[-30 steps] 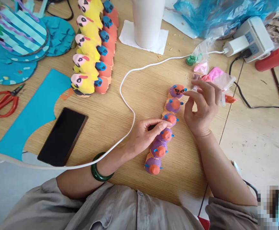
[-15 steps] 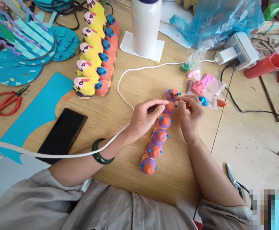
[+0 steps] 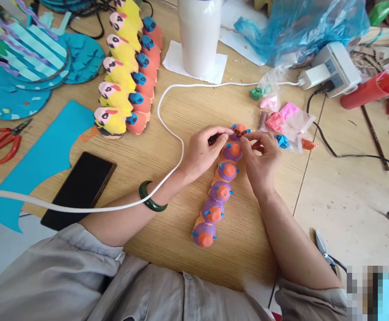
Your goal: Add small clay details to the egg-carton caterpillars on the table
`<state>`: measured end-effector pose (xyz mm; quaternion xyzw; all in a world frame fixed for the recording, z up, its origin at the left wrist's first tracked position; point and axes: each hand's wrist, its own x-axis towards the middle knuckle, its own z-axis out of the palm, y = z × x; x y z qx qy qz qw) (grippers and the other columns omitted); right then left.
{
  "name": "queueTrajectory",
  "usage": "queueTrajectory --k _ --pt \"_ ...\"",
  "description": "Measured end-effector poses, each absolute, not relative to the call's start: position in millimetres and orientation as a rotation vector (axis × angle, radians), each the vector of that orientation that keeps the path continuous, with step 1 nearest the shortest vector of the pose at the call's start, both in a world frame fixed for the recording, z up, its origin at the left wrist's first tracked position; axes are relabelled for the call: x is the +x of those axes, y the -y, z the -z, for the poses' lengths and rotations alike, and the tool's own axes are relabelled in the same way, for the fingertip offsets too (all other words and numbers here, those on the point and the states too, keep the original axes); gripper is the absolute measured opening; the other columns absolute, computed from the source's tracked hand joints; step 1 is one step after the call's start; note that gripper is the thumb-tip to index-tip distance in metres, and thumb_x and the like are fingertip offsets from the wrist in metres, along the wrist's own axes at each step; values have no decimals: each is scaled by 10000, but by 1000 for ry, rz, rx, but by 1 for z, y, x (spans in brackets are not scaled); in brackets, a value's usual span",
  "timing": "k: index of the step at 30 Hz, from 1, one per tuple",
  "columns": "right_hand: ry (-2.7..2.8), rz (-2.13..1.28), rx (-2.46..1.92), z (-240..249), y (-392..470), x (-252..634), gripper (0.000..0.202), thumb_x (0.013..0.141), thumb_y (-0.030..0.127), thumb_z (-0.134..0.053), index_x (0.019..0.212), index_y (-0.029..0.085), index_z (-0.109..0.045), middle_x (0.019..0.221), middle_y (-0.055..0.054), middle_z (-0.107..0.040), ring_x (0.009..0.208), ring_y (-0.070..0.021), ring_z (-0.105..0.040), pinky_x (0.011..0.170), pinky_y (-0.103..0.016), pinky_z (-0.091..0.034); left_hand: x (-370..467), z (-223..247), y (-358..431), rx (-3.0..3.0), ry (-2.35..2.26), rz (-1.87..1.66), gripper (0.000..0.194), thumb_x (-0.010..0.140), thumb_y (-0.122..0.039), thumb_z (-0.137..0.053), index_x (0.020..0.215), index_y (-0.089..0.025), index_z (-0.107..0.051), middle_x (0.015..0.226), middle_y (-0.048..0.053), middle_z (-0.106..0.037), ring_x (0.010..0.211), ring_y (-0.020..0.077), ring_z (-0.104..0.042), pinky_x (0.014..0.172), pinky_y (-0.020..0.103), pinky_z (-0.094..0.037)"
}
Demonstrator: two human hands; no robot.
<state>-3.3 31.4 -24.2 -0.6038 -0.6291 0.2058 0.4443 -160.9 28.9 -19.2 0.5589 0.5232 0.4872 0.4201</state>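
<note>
A strip of purple egg-carton bumps (image 3: 221,191) lies on the table in front of me, each bump with an orange clay snout and small blue ears. On the farthest bump (image 3: 239,132), black curved marks show on the orange. My left hand (image 3: 205,149) is closed at the left of that bump, its thumb and index fingertip pressed together. Something small and dark (image 3: 213,139) shows inside its curled fingers, too hidden to name. From the right, my right hand (image 3: 262,156) pinches close to the black marks; whatever is between its fingertips is too small to make out.
Colored clay in clear bags (image 3: 283,118) lies beyond my right hand. A white cable (image 3: 161,104) crosses my left forearm. Left are a phone (image 3: 80,189), blue sheet (image 3: 43,162), red-handled scissors (image 3: 3,142) and yellow carton figures (image 3: 116,71). A white cup (image 3: 199,40) stands behind.
Both hands have shifted slightly left and up, closer to the farthest bump's black marks. The second bump's snout and ears are now more exposed. The view has shifted slightly.
</note>
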Motion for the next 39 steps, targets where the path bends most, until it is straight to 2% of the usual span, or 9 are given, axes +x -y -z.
queueTrajectory --k 5,13,19,23,29,32,36,39 --pt "1576 -468 -1515 23 -34 -6 80 858 263 -726 790 233 -696 832 -8 -703 778 -175 -566 705 -338 -489 -161 27 -30 1447 -1302 -1238 186 943 -144 -594 986 -156 -775 1067 74 -809 1011 165 -736 903 266 -552" --pt "1546 -475 -1556 20 -38 -7 189 891 333 -708 730 235 -712 755 -9 -691 715 -172 -533 680 -352 -459 -163 30 -31 1468 -1300 -1203 211 953 -149 -583 987 -169 -790 1082 79 -812 1020 174 -742 926 290 -554" --pt "1600 -419 -1567 15 -42 -8 200 864 345 -745 705 236 -694 719 3 -674 696 -168 -534 690 -364 -458 -163 31 -32 1463 -1270 -1213 226 950 -131 -579 995 -152 -799 1084 91 -816 1012 168 -750 913 277 -557" --pt "1655 -424 -1531 15 -45 -5 186 891 336 -718 733 240 -697 738 2 -670 716 -179 -565 718 -387 -482 -163 30 -32 1455 -1279 -1196 223 948 -131 -587 997 -161 -803 1089 79 -817 1014 168 -749 916 281 -558" --pt "1628 -471 -1508 17 -45 2 138 901 278 -682 769 239 -699 734 4 -669 710 -176 -586 667 -373 -480 -164 28 -31 1461 -1280 -1179 226 950 -125 -591 1017 -164 -803 1095 75 -815 1017 171 -745 929 286 -555" --pt "1628 -455 -1485 18 -44 2 144 904 305 -683 774 243 -698 726 5 -672 698 -174 -588 661 -373 -486 -164 29 -31 1466 -1272 -1185 231 950 -122 -587 1027 -153 -803 1097 83 -814 1019 172 -744 928 282 -554" --pt "1660 -376 -1474 16 -44 -3 196 901 372 -700 747 250 -683 678 18 -645 662 -164 -558 706 -392 -516 -164 30 -32 1464 -1271 -1179 229 949 -129 -589 1009 -162 -807 1087 77 -817 1012 173 -746 920 284 -554" --pt "1696 -315 -1522 11 -43 -9 230 873 356 -735 689 254 -641 644 27 -609 662 -167 -548 781 -419 -533 -164 30 -33 1452 -1255 -1174 234 951 -128 -583 996 -168 -809 1081 72 -819 1007 170 -747 907 275 -553"
